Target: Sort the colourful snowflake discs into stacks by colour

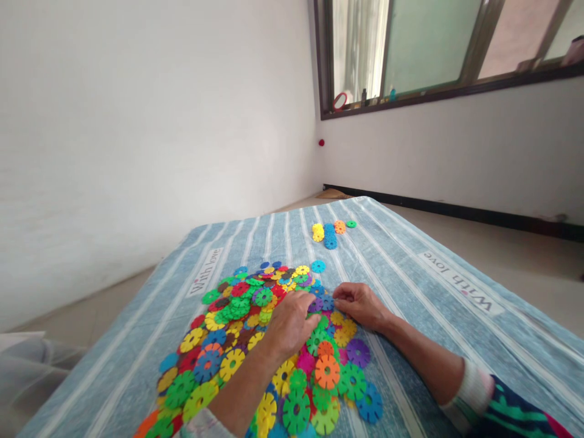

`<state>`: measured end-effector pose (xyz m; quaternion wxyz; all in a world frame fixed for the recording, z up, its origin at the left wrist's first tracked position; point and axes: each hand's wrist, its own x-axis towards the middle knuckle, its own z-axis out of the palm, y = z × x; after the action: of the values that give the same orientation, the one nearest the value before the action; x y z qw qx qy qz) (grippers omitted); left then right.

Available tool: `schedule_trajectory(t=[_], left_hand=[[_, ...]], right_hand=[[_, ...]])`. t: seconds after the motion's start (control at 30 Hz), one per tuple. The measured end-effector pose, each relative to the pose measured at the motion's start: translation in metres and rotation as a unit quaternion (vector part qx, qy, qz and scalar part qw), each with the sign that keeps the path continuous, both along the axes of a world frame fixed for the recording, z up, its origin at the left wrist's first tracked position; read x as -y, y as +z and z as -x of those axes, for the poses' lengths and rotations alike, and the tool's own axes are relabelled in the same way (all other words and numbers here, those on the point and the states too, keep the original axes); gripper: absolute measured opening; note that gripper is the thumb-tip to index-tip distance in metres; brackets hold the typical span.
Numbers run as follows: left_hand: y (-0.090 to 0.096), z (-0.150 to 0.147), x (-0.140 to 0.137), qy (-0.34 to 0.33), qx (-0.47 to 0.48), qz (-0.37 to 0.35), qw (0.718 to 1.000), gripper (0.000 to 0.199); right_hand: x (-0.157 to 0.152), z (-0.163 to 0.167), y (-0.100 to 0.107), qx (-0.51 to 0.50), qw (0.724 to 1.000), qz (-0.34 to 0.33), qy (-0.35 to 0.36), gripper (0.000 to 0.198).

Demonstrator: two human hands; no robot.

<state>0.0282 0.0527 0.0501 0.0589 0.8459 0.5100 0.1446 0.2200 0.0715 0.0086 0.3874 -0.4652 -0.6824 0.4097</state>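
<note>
A large heap of colourful notched plastic discs (232, 362) covers the middle of the cloth. My left hand (292, 322) reaches over the heap, with its thumb and forefinger at a purple notched disc (314, 305). From the right, my right hand (360, 304) comes in with curled fingers, its thumb and fingertip at the edge of a blue notched disc (327, 302). The two discs lie side by side and look as if they touch; whether they are joined I cannot make out. My left palm and forearm hide part of the heap.
Beyond the heap, small groups of yellow discs (318, 232), blue discs (330, 237) and orange discs (340, 227) lie with a green disc (351, 224). A striped blue cloth (410, 304) covers the table. White walls and a window (429, 48) stand behind.
</note>
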Motion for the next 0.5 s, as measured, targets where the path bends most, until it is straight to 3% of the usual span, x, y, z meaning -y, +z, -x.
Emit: schedule_trajectory(t=[0.5], left_hand=[[-0.0085,-0.0077,0.0004,-0.011,0.014,-0.029,0.999,0.007]], right_hand=[[0.0010,0.0003,0.0012,0.018,1.000,-0.019,-0.008,0.009]])
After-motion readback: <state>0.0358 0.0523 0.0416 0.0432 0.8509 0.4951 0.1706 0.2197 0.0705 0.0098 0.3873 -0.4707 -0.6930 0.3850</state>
